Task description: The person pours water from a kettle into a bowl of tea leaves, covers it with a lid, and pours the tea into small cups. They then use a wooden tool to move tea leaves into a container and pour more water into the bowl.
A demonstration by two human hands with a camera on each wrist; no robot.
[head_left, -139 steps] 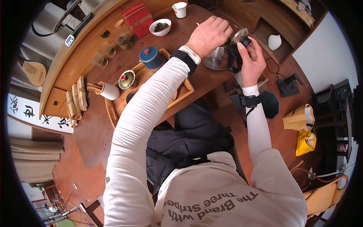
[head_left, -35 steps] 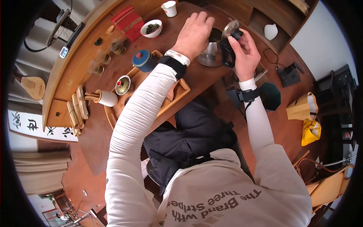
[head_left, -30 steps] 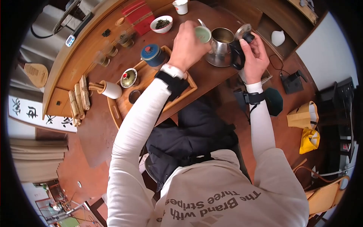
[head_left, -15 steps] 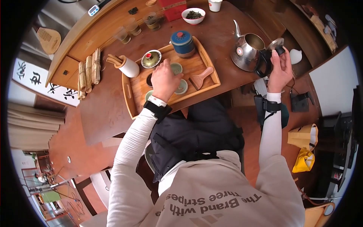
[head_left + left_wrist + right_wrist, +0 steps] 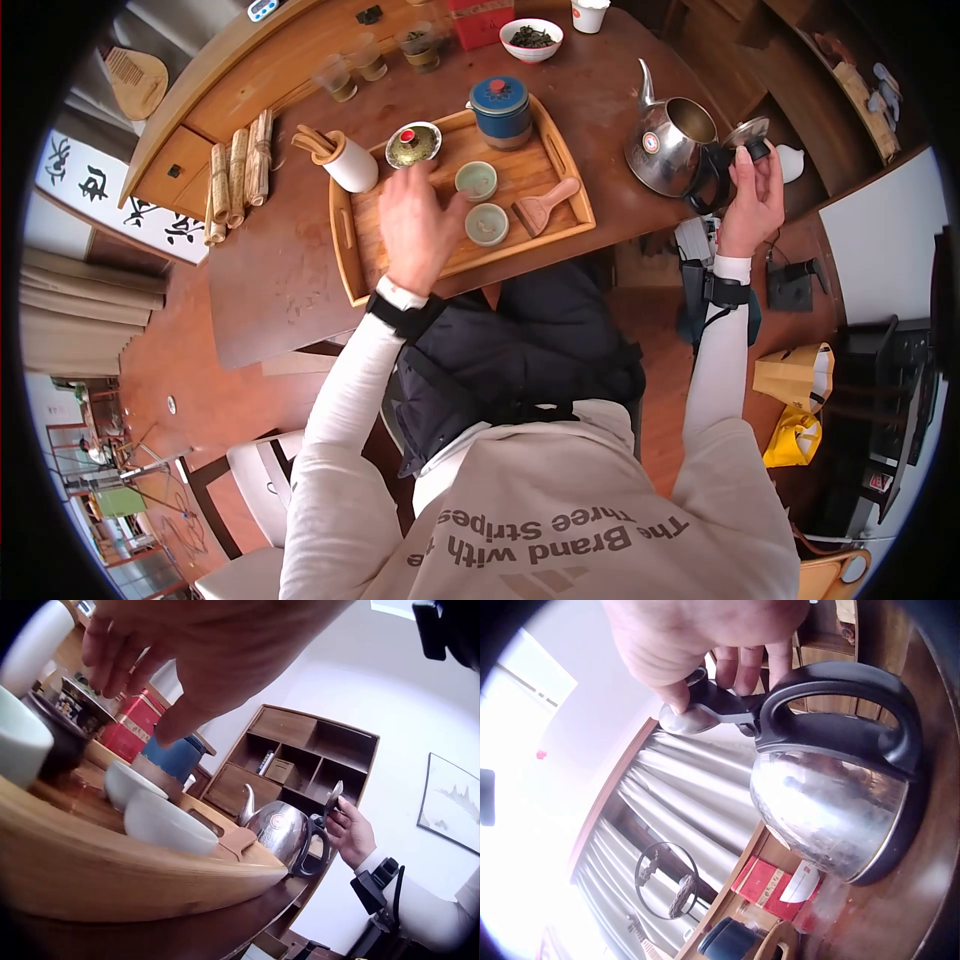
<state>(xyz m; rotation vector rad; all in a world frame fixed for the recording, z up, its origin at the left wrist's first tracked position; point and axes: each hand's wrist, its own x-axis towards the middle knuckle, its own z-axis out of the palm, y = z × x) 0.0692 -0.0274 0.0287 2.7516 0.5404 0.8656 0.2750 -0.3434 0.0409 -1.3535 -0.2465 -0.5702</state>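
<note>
Over the left part of the wooden tray (image 5: 342,240) hangs my left hand (image 5: 415,225), fingers loosely bent and gripping nothing. It hides part of the tray; in the left wrist view a dark cup (image 5: 61,735) and a pale cup (image 5: 19,742) stand below it. Two green cups (image 5: 477,181) (image 5: 487,224) are right of that hand, beside a wooden brush (image 5: 546,207). My right hand (image 5: 752,210) pinches the knob of the raised lid (image 5: 686,720), attached to the steel kettle (image 5: 821,810). The kettle stands upright on the table, its top uncovered.
Around the tray's back edge are a patterned lidded bowl (image 5: 413,145), a blue pot (image 5: 500,112) and a white tool holder (image 5: 352,166). Farther back stand a bowl of leaves (image 5: 531,40), a red box (image 5: 482,22) and several glasses (image 5: 417,48). Bamboo rolls (image 5: 238,175) lie left.
My left hand, holding a green cup near the kettle a second ago, has moved left over the tray and let the cup go. My right hand keeps pinching the lid.
</note>
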